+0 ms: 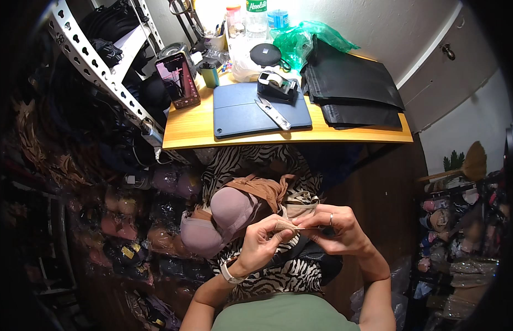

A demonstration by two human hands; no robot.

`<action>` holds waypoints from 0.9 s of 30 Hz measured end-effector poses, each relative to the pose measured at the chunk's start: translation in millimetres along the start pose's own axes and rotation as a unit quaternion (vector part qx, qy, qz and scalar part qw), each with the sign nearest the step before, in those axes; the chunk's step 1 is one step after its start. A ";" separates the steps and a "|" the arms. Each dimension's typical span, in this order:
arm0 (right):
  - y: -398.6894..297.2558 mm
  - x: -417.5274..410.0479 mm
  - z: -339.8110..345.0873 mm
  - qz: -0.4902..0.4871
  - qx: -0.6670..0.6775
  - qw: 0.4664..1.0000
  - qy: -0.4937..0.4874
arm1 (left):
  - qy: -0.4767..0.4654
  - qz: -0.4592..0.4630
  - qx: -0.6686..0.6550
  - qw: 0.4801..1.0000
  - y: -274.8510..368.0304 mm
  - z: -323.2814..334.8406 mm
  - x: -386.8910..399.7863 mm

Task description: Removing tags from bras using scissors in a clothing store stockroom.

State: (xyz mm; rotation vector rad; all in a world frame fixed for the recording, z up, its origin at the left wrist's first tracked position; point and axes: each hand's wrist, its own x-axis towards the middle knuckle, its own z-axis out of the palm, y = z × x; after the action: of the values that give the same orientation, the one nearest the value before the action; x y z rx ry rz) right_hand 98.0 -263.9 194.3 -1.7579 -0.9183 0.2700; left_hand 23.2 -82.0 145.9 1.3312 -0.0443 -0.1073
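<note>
My left hand point(262, 240) pinches a small folded piece of beige fabric point(286, 225) above my lap. Fingertips of my right hand point(337, 229) meet it at the fabric's right end, and a thin light edge shows between them; what that edge belongs to is too small to tell. More beige cloth point(297, 212) hangs just behind the fingers, partly hidden by them. To the left of my hands, a mauve padded bra point(233, 209) rests on my lap with a tan bra point(262, 188) behind it. Zebra-print cloth point(287, 275) covers my legs underneath.
Ahead stands a wooden table point(190, 134) bearing a blue tablet case point(240, 111), thread snips point(273, 113), a tape dispenser point(277, 85), a phone point(178, 80) and black plastic mailers point(355, 82). Bagged bras point(120, 225) crowd the left; a rack of packed garments point(455, 231) stands right.
</note>
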 end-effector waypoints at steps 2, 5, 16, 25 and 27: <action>0.7 -0.6 0.1 0.001 -0.001 1.000 -0.002 | 0.000 -0.001 -0.002 1.000 -0.9 0.6 -0.1; 3.2 -1.3 0.5 -0.004 0.016 1.000 0.011 | 0.000 -0.009 -0.014 1.000 -1.3 2.3 0.2; 90.7 -33.9 -38.6 0.247 -0.251 0.934 0.062 | 0.022 -0.004 0.009 1.000 1.0 -4.2 4.0; 213.6 -101.4 -18.5 0.244 -0.348 0.903 -0.064 | 0.104 0.003 -0.034 0.994 -0.5 -17.7 14.5; 227.8 -99.5 -16.5 0.266 -0.376 0.882 -0.103 | 0.136 0.001 -0.069 0.988 0.9 -17.9 18.0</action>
State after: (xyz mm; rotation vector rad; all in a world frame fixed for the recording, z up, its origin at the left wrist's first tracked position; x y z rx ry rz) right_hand 142.6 -371.8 -25.8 -2.7509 -0.7041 0.5079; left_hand 42.8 -66.4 142.0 1.1975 0.1887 0.0726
